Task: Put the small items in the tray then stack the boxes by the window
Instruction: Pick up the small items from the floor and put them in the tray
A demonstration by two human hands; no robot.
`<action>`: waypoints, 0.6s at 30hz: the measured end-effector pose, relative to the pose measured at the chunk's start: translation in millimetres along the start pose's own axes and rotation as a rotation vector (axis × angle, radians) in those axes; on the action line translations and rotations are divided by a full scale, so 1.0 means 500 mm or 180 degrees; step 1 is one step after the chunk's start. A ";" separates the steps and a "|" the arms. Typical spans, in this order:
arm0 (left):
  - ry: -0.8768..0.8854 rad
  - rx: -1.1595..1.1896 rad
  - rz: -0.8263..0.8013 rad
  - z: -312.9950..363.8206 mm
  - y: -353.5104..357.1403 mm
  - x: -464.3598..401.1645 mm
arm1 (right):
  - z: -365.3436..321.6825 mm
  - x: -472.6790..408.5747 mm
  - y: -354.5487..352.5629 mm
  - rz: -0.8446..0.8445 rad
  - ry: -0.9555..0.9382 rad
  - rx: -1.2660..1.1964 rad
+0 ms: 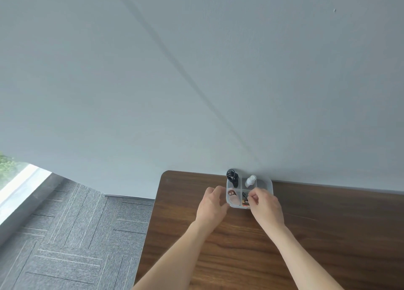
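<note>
Wooden table (pixel 306 235), grey carpet (pixel 65 235), wall (pixel 196 71)

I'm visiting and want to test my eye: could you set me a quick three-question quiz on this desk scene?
1. True or false: the white bottle stands upright in a far compartment of the tray.
2. Which hand is at the tray's left edge?
3. The black coiled item is: A) on the floor B) in the tray C) on the bare table.

Key: 1 true. 2 the left hand; the right hand is over the near-right compartment. 3 B.
</note>
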State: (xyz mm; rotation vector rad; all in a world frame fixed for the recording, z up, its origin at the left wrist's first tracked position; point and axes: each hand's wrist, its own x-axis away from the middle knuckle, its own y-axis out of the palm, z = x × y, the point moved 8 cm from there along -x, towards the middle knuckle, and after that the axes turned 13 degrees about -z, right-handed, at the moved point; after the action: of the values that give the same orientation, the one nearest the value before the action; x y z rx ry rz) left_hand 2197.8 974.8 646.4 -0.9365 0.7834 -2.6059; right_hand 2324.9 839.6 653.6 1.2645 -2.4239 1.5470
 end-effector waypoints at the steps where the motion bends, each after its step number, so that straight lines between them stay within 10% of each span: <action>1: -0.0063 -0.0043 -0.0005 -0.009 -0.004 0.010 | -0.005 0.005 0.003 -0.0039 -0.0017 -0.0042; 18: -0.0917 -0.0519 0.0052 -0.255 -0.136 0.410 | -0.338 0.263 0.145 -0.0961 -0.0854 0.0994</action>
State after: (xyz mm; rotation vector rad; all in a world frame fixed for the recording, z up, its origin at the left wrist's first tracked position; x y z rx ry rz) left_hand 1955.3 997.3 706.7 -1.3087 0.9275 -2.3454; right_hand 2124.0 900.4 737.6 1.9028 -2.0375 1.8096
